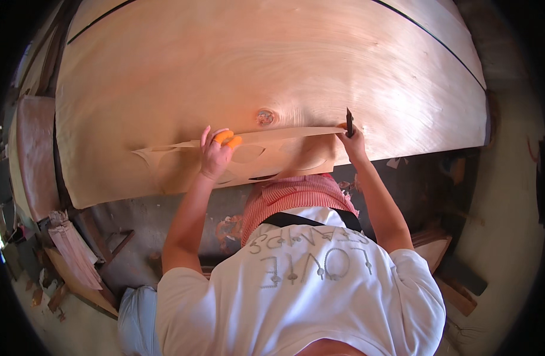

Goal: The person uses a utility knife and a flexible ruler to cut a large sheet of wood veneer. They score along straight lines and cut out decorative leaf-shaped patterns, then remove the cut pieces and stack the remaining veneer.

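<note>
A wide, pale wood panel [272, 65] spans the view before me. Near its front edge lies a thin tan veneer sheet [277, 153] with rounded cut-outs, its long upper edge lifted and curling. My left hand [215, 155] grips the sheet toward its left part; orange covers sit on two fingers, and one other finger sticks up. At the sheet's right end, my right hand [354, 143] is closed round a slim black knife [349, 118] that points away from me. Whether this hand also pinches the sheet's tip is hard to tell.
A dark knot [265, 116] marks the panel just beyond the sheet. Left of the panel stands a brown wooden piece [36, 157], with a bundle of pinkish strips [73, 249] below it. Scraps litter the dark floor, and wood offcuts [456, 295] lie at lower right.
</note>
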A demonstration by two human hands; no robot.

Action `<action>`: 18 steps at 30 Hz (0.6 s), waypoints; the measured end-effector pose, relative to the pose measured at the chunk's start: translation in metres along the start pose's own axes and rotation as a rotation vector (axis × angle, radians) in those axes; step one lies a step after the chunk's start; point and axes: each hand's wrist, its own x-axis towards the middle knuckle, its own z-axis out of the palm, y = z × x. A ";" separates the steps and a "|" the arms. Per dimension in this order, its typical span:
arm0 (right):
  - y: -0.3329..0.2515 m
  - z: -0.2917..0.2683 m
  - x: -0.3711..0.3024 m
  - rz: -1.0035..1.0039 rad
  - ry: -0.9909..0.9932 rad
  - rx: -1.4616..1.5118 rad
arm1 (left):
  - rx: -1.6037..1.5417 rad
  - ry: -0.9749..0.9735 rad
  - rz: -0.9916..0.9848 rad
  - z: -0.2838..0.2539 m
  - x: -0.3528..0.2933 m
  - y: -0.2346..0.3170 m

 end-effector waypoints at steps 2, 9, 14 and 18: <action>-0.008 -0.003 0.002 -0.010 -0.018 -0.045 | 0.031 0.019 -0.055 0.001 0.007 0.004; -0.018 -0.002 0.046 -0.140 0.166 -0.273 | 0.120 0.155 -0.175 0.062 0.050 -0.019; -0.055 0.004 0.012 -0.044 -0.208 -0.294 | 0.141 0.113 -0.388 0.069 0.020 -0.006; -0.093 0.048 -0.030 -0.044 -0.663 -0.394 | 0.225 0.086 -0.592 0.057 0.006 0.003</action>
